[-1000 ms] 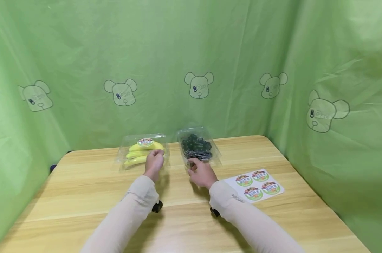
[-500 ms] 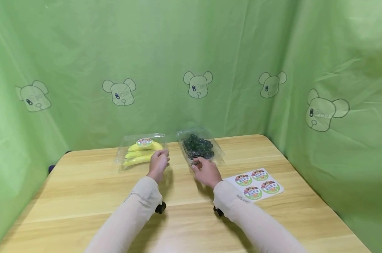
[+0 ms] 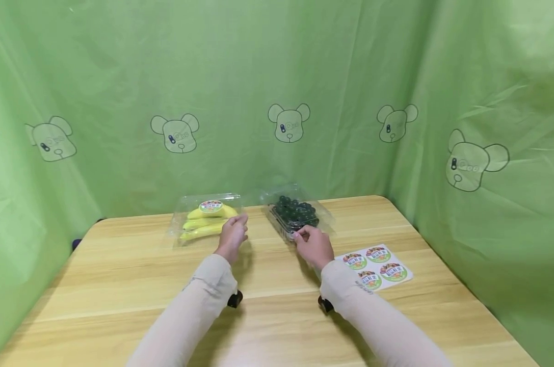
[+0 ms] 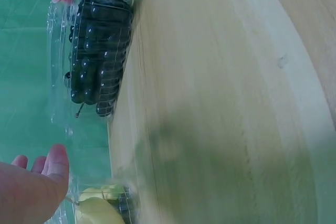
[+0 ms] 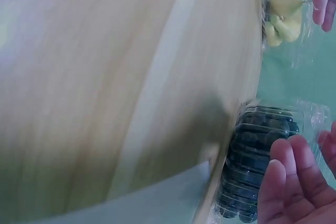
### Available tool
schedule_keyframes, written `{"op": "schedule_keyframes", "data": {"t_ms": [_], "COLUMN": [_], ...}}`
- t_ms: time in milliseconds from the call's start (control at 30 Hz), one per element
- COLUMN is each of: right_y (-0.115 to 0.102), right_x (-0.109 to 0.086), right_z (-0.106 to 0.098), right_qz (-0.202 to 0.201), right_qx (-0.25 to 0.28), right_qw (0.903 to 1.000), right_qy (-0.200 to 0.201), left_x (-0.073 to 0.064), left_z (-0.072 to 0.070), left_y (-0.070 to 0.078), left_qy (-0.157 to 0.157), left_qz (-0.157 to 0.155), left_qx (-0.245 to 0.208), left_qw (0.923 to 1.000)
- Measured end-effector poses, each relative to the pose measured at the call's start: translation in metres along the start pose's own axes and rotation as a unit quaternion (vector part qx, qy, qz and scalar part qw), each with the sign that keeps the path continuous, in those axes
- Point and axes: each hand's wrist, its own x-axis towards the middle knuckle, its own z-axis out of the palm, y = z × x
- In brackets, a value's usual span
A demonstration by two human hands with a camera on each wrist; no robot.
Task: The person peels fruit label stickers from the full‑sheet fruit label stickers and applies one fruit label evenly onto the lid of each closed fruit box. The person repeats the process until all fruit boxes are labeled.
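Note:
In the head view, a clear plastic clamshell box of dark grapes [image 3: 295, 209] sits at the table's far edge, turned slightly askew. My right hand [image 3: 315, 246] pinches its near edge with thumb and fingers; the right wrist view shows the fingers [image 5: 302, 174] in front of the grapes. To the left lies another clear box of bananas [image 3: 204, 224], with a round fruit sticker [image 3: 211, 206] on it. My left hand [image 3: 233, 237] hovers beside that box's right side, fingers loosely bent and holding nothing; the left wrist view [image 4: 31, 187] shows them apart from both boxes.
A white sheet of round fruit stickers [image 3: 393, 278] lies on the wooden table [image 3: 277, 326], right of the grapes and partly behind my right sleeve. Green curtains [image 3: 231, 61] with bear-head outlines close off the back and sides.
My right hand has moved rightward, and the grape box has shifted and turned right with it. The left hand has drifted slightly right along the banana box.

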Motion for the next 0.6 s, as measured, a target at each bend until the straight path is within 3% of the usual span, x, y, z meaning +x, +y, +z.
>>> {"op": "schedule_keyframes", "data": {"t_ms": [200,433,600], "right_y": [0.004,0.015,0.024], "right_x": [0.001,0.003,0.005], "right_z": [-0.009,-0.02,-0.024], "right_qz": [0.027,0.088,0.112], "right_qx": [-0.021,-0.033,-0.002], "right_qw": [0.9994,0.9953,0.993], "right_qy": [0.006,0.019,0.036], "left_x": [0.001,0.001,0.002], "left_z": [0.002,0.007,0.009], "left_y": [-0.002,-0.003,-0.005], "left_qy": [-0.005,-0.012,-0.013], "left_qz": [0.0,-0.007,-0.01], "left_qx": [-0.011,-0.008,-0.008], "left_qw": [0.9999,0.9999,0.9998]}}
